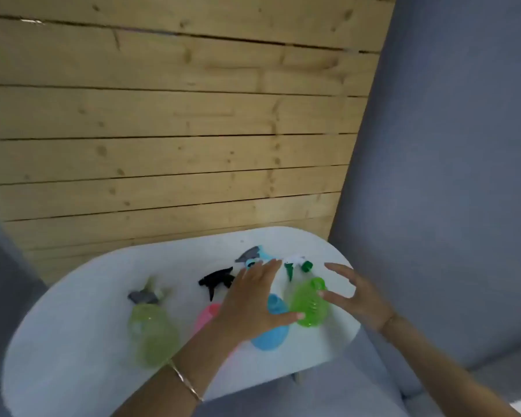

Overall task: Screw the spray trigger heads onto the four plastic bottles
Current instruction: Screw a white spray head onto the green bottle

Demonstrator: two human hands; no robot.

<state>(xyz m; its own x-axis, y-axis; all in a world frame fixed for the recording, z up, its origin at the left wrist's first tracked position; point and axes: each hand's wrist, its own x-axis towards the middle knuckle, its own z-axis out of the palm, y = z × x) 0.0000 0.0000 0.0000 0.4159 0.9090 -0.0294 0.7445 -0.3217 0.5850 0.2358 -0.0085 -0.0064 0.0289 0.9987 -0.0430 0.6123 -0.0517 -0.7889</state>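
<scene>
Bangled left hand (250, 299) and right hand (358, 299), both spread open, closing around bright green bottle (309, 305); green-and-white trigger head (297, 264) likely fetched next.

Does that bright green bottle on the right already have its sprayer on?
Not yet. The bright green bottle lies on the white table with a bare neck; the green and white trigger head lies loose beyond it.

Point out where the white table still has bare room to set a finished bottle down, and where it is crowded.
Bare room: the white table left of the pale green bottle, and the far strip behind the black trigger head. Crowded: the right half, where the pink bottle, blue bottle and bright green bottle lie close under the left hand and right hand.
</scene>
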